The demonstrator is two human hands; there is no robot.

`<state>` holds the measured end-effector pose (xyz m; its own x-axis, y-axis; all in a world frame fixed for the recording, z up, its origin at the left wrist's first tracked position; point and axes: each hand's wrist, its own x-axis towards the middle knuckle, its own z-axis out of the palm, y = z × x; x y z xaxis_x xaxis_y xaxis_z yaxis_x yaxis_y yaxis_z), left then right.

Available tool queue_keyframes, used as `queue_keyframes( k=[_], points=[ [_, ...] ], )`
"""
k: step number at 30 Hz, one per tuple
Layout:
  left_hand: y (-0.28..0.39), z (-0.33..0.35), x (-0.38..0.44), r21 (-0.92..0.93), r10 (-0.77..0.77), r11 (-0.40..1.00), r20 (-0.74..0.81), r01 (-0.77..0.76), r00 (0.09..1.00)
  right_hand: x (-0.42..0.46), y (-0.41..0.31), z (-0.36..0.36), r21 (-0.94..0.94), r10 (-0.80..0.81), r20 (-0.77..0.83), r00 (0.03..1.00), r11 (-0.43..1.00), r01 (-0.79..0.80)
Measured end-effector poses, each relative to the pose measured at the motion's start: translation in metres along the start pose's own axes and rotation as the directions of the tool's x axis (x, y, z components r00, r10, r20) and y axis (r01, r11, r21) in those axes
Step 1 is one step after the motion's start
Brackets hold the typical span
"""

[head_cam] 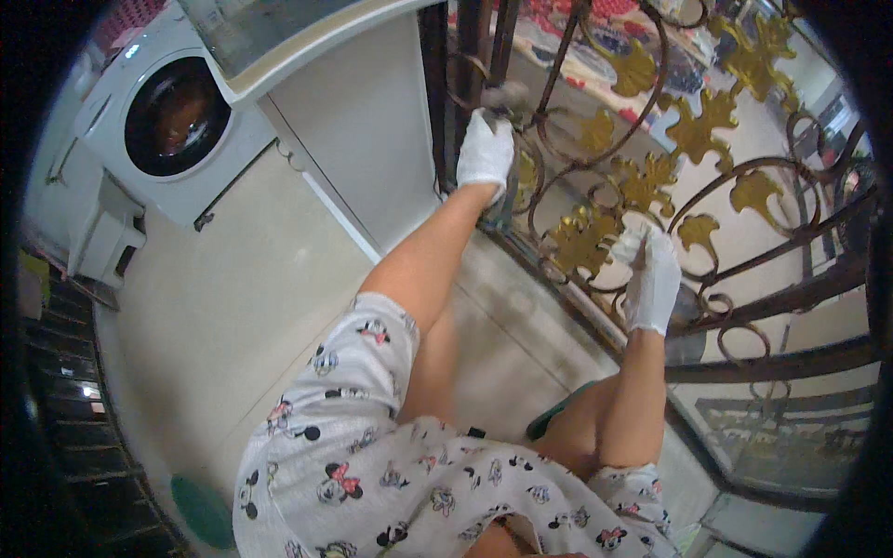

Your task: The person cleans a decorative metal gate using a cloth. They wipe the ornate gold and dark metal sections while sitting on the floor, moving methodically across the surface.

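My left hand (485, 152), in a white knit glove, reaches to the edge of a wrought-iron grille (571, 42). A small grey-brown object (507, 96) shows at its fingertips, held against the dark bars; blur hides what it is. Lower on the grille, my right hand (652, 279), gloved in white too, is beside a gold metal leaf ornament (586, 240). Its fingers are bent towards the scrollwork, and whether they grip a bar or a pale cloth I cannot tell. More gold leaves (701, 129) decorate the curled bars.
A light panel (356, 118) under a pale-edged counter (328, 52) adjoins the grille on the left. Beyond stand a white front-loading washing machine (157, 199) and a white plastic stool (104, 227). Behind the bars lies patterned fabric (544, 56). Pale tiles (279, 258) cover the floor.
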<state>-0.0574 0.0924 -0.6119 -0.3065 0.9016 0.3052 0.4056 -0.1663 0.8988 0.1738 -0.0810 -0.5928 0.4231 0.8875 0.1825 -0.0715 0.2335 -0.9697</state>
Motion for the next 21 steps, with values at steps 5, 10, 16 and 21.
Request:
queue_keyframes(
  k=[5,10,16,21],
  points=[
    [-0.043,0.023,-0.024,0.326,-0.114,0.945,0.370,-0.014,0.922,-0.005,-0.006,0.015,-0.003,0.099,-0.067,0.993,0.995,-0.099],
    [-0.070,0.041,-0.065,0.427,-0.322,0.897,0.462,0.110,0.826,-0.005,-0.002,0.006,-0.018,0.101,-0.069,0.992,0.995,-0.102],
    [-0.099,0.066,-0.038,-0.250,-0.569,0.809,-0.111,0.531,0.815,-0.010,-0.007,0.001,-0.147,0.079,-0.075,0.994,0.985,-0.090],
    [-0.086,0.090,-0.079,0.093,0.000,0.996,-0.069,0.006,0.998,-0.013,-0.015,-0.001,-0.545,-0.072,0.086,0.994,0.832,0.108]
  ],
)
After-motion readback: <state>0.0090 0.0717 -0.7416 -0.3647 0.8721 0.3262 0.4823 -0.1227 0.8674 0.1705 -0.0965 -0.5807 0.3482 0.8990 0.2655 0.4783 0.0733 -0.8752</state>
